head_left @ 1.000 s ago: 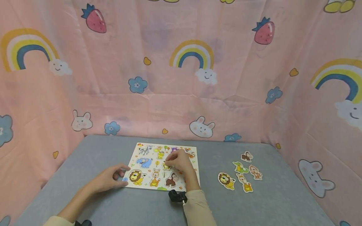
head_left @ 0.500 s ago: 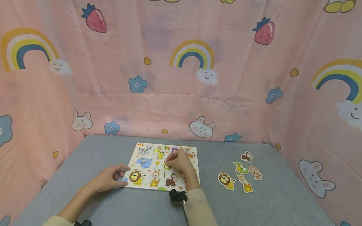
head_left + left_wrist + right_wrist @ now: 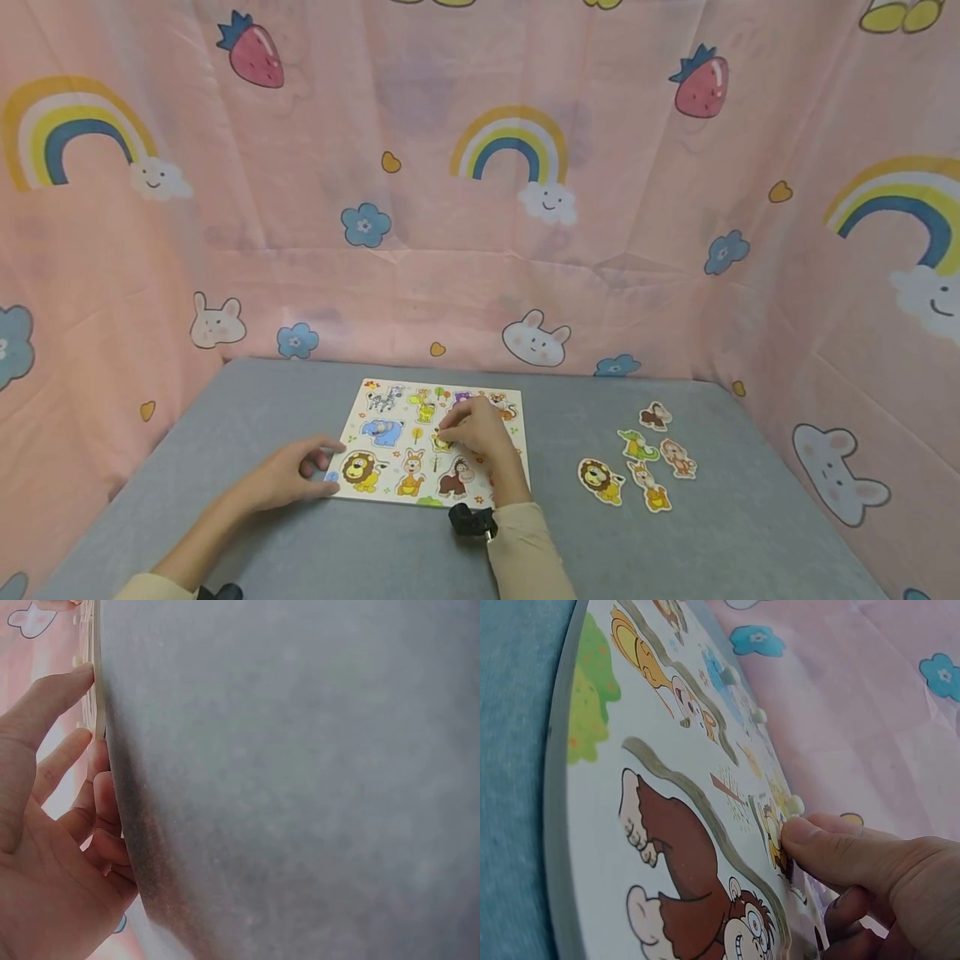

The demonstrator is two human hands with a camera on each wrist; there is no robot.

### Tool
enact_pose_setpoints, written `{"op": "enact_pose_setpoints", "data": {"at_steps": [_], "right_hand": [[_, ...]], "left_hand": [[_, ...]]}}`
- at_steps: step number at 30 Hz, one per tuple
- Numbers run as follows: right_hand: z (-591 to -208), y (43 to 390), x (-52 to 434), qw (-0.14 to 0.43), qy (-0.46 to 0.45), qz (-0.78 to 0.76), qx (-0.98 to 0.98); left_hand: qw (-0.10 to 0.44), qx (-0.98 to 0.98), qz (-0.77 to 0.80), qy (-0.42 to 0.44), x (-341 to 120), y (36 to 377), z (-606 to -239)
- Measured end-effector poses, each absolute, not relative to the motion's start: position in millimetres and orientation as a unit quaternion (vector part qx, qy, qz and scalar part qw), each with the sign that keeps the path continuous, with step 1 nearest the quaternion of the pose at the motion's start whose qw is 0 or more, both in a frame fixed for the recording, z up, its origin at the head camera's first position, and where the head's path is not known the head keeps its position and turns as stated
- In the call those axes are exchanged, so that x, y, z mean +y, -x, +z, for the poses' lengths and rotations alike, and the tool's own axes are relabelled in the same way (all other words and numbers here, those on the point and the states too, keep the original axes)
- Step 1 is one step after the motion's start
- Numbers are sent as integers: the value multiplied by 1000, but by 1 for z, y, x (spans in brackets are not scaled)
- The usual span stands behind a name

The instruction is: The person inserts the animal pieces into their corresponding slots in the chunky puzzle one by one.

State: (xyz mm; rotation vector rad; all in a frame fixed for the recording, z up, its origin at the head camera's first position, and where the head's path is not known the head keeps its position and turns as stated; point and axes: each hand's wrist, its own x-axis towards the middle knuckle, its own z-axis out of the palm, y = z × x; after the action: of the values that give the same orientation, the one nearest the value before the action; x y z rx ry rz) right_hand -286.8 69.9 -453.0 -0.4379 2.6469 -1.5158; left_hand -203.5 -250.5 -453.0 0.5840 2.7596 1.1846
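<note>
A white animal peg puzzle board lies flat on the grey table. My right hand is over its middle, thumb and forefinger pinching a small yellow puzzle piece. In the right wrist view, that piece sits at its place on the board, partly covered by the thumb. At the board's left edge, my left hand touches the near corner with the thumb and the side with a finger. The left wrist view shows thumb and forefinger against the board's edge, with the other fingers bent below.
Loose puzzle pieces lie right of the board: a lion, a kangaroo, a crocodile, a light-brown monkey and a dark-brown ape. A pink patterned curtain stands behind the table.
</note>
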Motion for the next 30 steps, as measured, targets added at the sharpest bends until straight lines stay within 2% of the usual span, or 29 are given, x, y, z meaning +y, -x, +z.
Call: {"op": "enact_pose_setpoints", "data": {"at_steps": [30], "right_hand": [[-449,282,70,29,149,-483,862]], "left_hand": [[36,899,390,-195,-250,202,-452]]}}
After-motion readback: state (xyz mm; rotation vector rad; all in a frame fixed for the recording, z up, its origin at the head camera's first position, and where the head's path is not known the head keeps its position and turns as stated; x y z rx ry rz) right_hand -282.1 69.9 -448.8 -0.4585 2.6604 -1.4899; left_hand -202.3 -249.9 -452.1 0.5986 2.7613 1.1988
